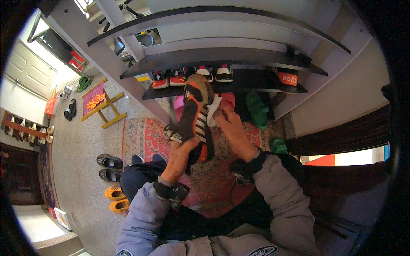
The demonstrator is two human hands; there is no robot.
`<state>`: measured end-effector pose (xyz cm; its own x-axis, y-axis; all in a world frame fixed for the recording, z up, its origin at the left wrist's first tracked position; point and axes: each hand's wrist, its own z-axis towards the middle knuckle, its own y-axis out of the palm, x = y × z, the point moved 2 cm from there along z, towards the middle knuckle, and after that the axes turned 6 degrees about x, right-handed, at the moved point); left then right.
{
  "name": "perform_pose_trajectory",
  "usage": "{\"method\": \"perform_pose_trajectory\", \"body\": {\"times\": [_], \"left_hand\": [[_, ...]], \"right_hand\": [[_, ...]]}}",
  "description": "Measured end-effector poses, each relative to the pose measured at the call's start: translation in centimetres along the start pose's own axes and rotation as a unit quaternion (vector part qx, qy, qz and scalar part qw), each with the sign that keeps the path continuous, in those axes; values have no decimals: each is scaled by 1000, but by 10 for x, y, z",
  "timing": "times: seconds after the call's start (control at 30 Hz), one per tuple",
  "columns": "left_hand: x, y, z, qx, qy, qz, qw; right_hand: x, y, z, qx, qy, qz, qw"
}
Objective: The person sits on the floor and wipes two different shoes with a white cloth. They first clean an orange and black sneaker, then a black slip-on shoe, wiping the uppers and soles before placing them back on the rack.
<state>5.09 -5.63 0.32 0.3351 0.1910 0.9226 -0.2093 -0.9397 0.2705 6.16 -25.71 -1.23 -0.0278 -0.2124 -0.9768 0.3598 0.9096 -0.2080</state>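
My left hand grips the heel and collar of a sneaker, black and orange with an olive-brown toe and white side stripes. Its toe points away from me, towards the shoe rack. Between the fingers of my right hand is a crumpled white tissue or cloth. The cloth is close against the sneaker's right side; whether it touches cannot be told. Both hands are above a red patterned carpet, in front of the rack's lower shelf. Part of the heel is hidden by my left hand.
Several sneakers stand on the lower shelf, with an orange-labelled item at its right. Green clogs and pink footwear are underneath. To my left are black shoes, yellow shoes and a folding stool.
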Motion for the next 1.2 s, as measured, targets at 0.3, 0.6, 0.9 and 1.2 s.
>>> {"method": "perform_pose_trajectory", "body": {"times": [0.3, 0.6, 0.9, 1.2], "left_hand": [[0, 3, -8, -37, -33, 3, 999], [-7, -11, 2, 29, -127, -142, 981], [0, -2, -1, -3, -92, -199, 976], [5, -1, 0, 45, -123, -206, 970]], "right_hand": [[-56, -34, 29, 151, -288, -174, 929], [-32, 38, -64, -66, -453, -226, 859], [-42, -29, 21, 144, -354, -245, 891], [-60, 13, -32, -75, -469, -329, 816]]}}
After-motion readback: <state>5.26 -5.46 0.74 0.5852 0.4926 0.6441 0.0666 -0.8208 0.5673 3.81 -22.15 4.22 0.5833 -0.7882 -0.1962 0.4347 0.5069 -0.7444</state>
